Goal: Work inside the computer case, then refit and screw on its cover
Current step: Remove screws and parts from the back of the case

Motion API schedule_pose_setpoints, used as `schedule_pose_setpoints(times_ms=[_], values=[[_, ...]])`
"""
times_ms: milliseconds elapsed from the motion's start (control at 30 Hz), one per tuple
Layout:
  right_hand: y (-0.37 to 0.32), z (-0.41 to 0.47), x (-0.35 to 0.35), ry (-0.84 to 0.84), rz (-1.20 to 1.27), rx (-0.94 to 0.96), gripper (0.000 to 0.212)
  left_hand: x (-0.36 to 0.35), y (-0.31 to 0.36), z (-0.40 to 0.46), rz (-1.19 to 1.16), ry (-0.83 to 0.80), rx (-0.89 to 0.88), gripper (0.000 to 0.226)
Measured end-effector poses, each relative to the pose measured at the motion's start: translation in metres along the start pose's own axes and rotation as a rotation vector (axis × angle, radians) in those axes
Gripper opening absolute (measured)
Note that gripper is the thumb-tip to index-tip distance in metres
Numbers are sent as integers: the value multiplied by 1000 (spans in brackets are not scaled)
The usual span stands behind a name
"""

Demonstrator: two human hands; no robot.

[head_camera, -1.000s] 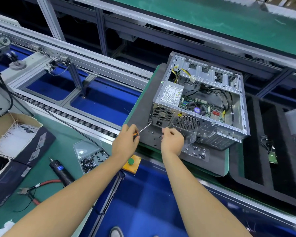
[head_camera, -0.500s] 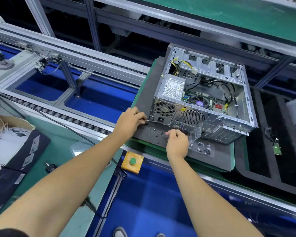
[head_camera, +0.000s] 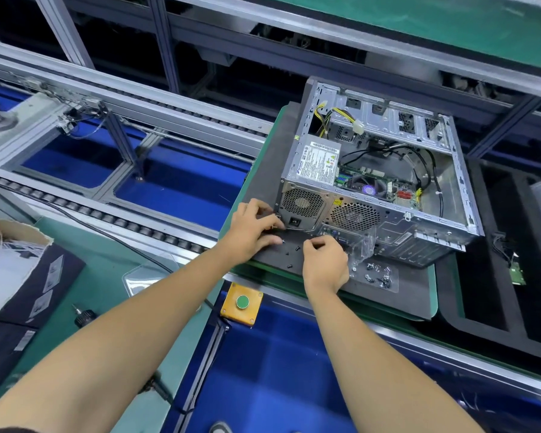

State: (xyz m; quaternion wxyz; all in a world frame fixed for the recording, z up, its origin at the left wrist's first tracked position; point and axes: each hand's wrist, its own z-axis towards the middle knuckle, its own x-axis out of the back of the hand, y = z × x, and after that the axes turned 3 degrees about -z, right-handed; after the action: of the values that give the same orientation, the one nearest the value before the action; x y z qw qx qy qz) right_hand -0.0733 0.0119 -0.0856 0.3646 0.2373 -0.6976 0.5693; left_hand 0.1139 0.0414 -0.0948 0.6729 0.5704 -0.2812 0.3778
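The computer case [head_camera: 384, 189] lies open-side up on the dark mat [head_camera: 263, 170], its rear panel just beyond my knuckles. My left hand [head_camera: 253, 229] curls round something small I cannot make out, at the panel's lower left corner. My right hand [head_camera: 324, 264] pinches over loose screws [head_camera: 378, 275], fingers curled, contents hidden.

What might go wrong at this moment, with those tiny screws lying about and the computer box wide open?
Loose screws lie scattered on the dark mat near both hands; a nudge from the right hand might roll one off and lose it. The left hand works right against the open computer case, so a dropped screw could perhaps fall among the exposed board and cables.
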Motion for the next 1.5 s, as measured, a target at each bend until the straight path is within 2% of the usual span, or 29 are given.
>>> schedule_pose_setpoints(times_ms=[33, 100, 267, 467, 767, 933, 1033, 1133, 1200, 1300, 1400, 1500], values=[[0, 0, -1, 12, 2, -3, 2, 1, 1, -1, 17, -26, -1, 29], [1, -2, -2, 39, 2, 2, 12, 0, 5, -3, 45, -40, -8, 23], [8, -4, -3, 66, 40, 38, 14, -6, 14, -5, 25, 45, 67, 10], [5, -13, -3, 107, 154, 96, 12, -3, 17, -1, 26, 23, 169, 10], [5, -30, -2, 155, 295, 184, 14, 13, 18, 7, -54, 6, 231, 15], [0, -44, -7, 171, 468, 242, 18, 17, 16, -7, -245, 165, 190, 6], [-13, -57, -9, 99, 625, 246, 22, 25, 15, -16, -352, 242, 207, 7], [-44, -75, -6, -76, 803, 236, 28, 33, 26, -29, -586, 347, 265, 16], [-68, -82, -5, -199, 795, 195, 32, 37, 40, -38, -769, 408, 348, 18], [-103, -89, 12, -361, 856, 62, 39, 47, 69, -46, -876, 415, 427, 24], [-123, -95, 36, -391, 876, 19, 43, 60, 101, -54, -996, 366, 444, 34], [-134, -105, 61, -364, 851, 12, 38, 75, 120, -59, -1124, 396, 617, 17]])
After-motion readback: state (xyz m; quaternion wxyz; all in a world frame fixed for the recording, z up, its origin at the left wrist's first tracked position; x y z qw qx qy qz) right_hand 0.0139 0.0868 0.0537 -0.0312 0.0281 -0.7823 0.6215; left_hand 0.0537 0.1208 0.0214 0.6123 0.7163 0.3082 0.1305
